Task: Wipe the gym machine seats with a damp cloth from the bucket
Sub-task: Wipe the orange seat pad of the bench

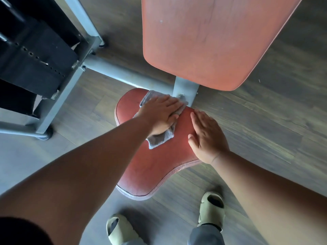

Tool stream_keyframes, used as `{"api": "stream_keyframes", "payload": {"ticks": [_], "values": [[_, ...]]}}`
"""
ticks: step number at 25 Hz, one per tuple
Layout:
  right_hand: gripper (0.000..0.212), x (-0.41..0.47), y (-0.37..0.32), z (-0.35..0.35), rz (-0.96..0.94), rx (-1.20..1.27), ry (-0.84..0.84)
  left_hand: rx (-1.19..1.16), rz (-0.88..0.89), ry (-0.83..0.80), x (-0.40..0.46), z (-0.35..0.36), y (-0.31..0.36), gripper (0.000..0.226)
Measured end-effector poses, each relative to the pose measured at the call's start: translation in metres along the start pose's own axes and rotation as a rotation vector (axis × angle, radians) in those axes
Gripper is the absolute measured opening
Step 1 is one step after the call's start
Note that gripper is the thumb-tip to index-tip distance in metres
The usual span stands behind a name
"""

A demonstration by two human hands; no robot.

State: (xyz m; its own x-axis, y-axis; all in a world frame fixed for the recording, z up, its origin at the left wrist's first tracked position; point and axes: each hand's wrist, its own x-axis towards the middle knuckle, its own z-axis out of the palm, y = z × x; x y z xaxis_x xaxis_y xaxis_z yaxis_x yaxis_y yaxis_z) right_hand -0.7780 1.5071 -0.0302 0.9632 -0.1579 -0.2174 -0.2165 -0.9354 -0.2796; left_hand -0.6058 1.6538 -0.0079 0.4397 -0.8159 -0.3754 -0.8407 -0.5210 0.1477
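1. Nearest the camera: pale slip-on sandals (211, 208) planted on the wood-look floor (265, 124), just short of the near edge of the red seat (150, 174).
2. Seat long axis: running from the near rounded edge away toward the grey upright post (185, 89), so any stroke along it goes either toward the feet or toward that post.
3. Right hand (206, 137): flat and open, fingers straight and together, palm resting on the right side of the seat; holding nothing, apparently bracing.
4. Left hand (162, 113): fingers straight, pressing flat on the grey cloth (159, 138), which lies bunched on the far left part of the seat; cloth ends sticking out both nearer and farther than the palm.
5. Key relation: cloth at the far end, fingertips almost at the post, unwiped-looking padding stretching back toward the body. Likely next stroke, as a judgement: a pull back along the long axis, with the left hand the one to make it.
6. Farther off: the tilted red backrest (212, 41) above the post, untouched by either hand.
7. Far left: grey frame tubing (123, 75) and the black weight stack (35, 59). No bucket in view.
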Motion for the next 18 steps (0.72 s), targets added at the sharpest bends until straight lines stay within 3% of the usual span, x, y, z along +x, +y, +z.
{"api": "stream_keyframes", "payload": {"ticks": [4, 8, 12, 18], "values": [[0.072, 0.001, 0.001, 0.000, -0.002, -0.017, -0.003, -0.129, -0.356, 0.091, 0.005, 0.000, -0.028, 0.052], [0.074, 0.002, 0.000, -0.002, -0.006, -0.024, -0.025, -0.304, -0.599, 0.202, -0.059, 0.021, -0.035, 0.056], [0.073, 0.002, 0.000, -0.003, -0.003, -0.018, -0.013, -0.526, -0.576, 0.260, -0.140, 0.040, 0.001, 0.057], [0.074, 0.001, -0.003, -0.004, 0.000, -0.014, 0.002, -0.273, -0.475, 0.432, -0.190, 0.050, 0.073, 0.047]]}}
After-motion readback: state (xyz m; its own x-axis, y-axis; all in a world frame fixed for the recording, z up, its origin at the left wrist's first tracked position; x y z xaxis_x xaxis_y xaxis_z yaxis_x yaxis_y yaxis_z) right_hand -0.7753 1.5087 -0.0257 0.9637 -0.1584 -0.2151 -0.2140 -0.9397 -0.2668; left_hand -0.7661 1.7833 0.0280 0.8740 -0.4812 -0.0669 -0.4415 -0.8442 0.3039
